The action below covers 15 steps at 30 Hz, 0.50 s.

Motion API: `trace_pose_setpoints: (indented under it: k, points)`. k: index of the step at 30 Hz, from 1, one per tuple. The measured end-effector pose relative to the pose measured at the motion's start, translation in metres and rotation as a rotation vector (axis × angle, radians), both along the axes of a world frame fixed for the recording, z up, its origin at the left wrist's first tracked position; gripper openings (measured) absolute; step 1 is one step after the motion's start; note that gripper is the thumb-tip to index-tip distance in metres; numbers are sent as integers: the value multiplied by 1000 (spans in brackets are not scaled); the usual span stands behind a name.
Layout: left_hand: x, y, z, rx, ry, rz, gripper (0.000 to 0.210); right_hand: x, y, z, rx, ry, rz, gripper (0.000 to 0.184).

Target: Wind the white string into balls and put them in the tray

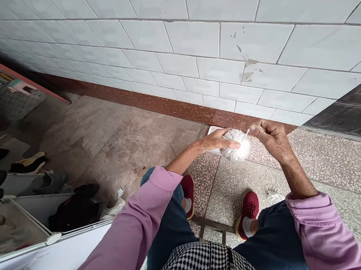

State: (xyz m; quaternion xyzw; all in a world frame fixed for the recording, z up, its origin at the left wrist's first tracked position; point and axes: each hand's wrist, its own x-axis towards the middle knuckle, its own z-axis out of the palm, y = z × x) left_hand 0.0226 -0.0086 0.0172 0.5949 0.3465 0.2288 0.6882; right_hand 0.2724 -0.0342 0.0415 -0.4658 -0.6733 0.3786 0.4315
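Observation:
A round white pom-pom (245,152) with bushy strands is held out in front of me, above the speckled floor. My left hand (216,142) grips it from the left, the thumb lying across its front and the fingers behind. Just right of the pom-pom, my right hand (272,138) pinches a white strand (248,132) between thumb and fingertips at its upper right edge. Behind my left hand, a white flat object (213,130) shows in part; what it is I cannot tell.
White thread scraps (273,193) lie on the floor near my right knee. A shoe rack (27,213) with several shoes stands at the lower left. The tiled wall (193,42) runs across ahead, with a dark door (358,102) at the right. My red shoes rest on the floor.

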Motion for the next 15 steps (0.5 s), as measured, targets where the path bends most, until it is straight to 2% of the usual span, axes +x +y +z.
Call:
trace_pose_setpoints:
  k: [4, 8, 11, 15]
  points:
    - [3, -3, -4, -79, -125, -58, 93, -6, 1, -9, 3, 28, 33, 62]
    - [3, -2, -6, -164, -217, 0, 112, -8, 6, -16, 34, 46, 2, 62]
    - [4, 3, -4, -156, -414, 149, 117, -10, 9, -23, 47, -42, -6, 56]
    - [0, 18, 0, -137, -572, 439, 96, -21, 5, -33, 41, -205, 91, 51]
